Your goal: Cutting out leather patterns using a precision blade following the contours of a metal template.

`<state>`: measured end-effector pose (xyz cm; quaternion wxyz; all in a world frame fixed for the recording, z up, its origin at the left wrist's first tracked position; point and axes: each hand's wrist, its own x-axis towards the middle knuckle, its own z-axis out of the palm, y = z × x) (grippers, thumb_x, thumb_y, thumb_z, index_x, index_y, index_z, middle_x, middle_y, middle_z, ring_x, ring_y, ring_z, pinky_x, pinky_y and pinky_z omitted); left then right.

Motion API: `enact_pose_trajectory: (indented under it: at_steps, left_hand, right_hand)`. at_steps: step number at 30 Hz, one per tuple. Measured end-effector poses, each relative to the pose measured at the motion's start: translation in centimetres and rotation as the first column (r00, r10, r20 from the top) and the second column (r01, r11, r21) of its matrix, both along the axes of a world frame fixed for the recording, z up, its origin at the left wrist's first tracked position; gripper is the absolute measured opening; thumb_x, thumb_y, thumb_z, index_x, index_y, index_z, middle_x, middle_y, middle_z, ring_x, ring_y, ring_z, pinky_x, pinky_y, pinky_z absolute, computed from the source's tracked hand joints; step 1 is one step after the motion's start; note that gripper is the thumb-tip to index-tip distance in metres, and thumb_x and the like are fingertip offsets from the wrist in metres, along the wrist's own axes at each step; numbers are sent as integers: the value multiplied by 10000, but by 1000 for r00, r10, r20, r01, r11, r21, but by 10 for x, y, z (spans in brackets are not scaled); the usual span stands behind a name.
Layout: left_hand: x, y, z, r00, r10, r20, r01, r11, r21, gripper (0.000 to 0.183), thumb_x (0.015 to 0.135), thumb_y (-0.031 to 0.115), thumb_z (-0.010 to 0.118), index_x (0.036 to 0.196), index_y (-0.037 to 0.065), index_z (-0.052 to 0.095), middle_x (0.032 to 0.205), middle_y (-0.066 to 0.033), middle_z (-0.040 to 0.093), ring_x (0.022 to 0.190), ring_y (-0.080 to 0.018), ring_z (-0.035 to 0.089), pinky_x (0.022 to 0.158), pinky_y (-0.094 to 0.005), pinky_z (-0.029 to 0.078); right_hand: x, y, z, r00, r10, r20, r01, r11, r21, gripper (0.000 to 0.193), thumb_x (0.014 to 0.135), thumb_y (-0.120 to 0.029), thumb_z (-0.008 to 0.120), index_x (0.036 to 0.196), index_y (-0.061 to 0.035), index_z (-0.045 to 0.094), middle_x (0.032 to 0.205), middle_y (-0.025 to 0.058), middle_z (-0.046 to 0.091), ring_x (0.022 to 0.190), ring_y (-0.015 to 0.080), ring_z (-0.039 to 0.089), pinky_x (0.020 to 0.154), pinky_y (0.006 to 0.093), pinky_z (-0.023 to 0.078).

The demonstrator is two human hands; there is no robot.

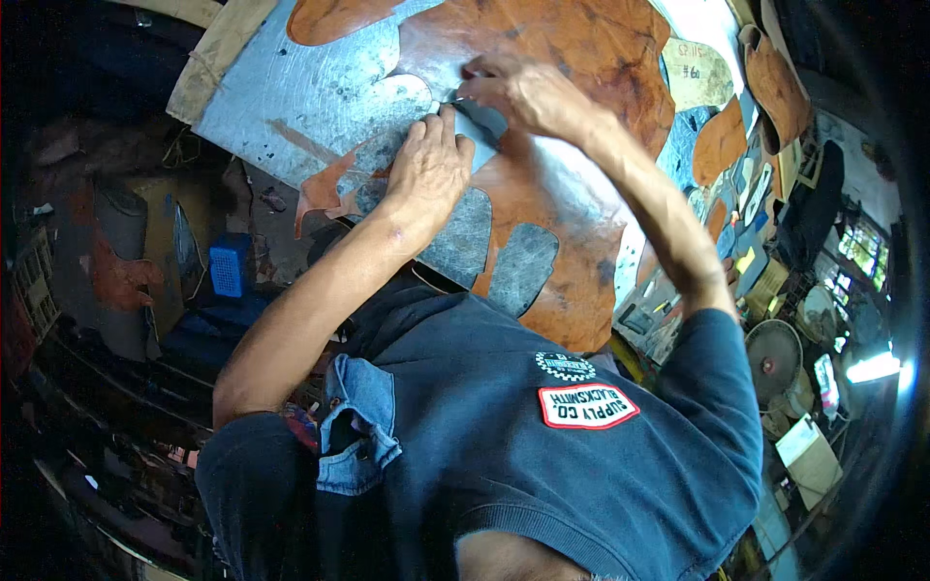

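Observation:
A large brown leather hide (601,58) with mottled dark patches lies over a shiny grey metal-topped work surface (325,97). Rounded cut-out gaps in the leather let the grey surface show through. My left hand (432,160) presses its fingertips down at the near-left edge of a pale grey flat piece (473,134), which looks like a pattern template. Just beyond it, my right hand (523,95) is curled with its fingers drawn together, close to the left fingertips. Whatever it grips is hidden by the fingers.
A ragged leather scrap (327,192) hangs at the left table edge. Cut leather pieces (719,143) and a pale marked template (696,76) lie on the right. A blue plastic basket (228,266) stands lower left; a round fan (773,363) is at far right.

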<state>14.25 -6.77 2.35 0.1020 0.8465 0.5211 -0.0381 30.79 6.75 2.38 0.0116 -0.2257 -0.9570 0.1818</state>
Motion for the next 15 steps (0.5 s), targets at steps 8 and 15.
enact_pose_trajectory:
  at_steps: [8,15]
  left_hand:
    - [-4,5,9,1000,1,20,0,999,-54,390,712,45,685,1082,-23,582,1383,-305,452,1112,-317,538,930,-378,426]
    - [-4,6,10,999,-2,42,4,998,-58,385,716,30,679,1084,-30,584,1396,-315,441,1126,-323,540,925,-378,430]
  right_hand:
    - [-17,44,7,970,234,73,-227,969,-94,270,883,-129,618,1138,-171,698,1220,65,633,1122,262,606,976,378,482]
    - [-7,59,5,956,259,136,-264,964,18,314,891,-79,579,1163,-189,692,1258,63,621,1174,248,586,1015,379,476]
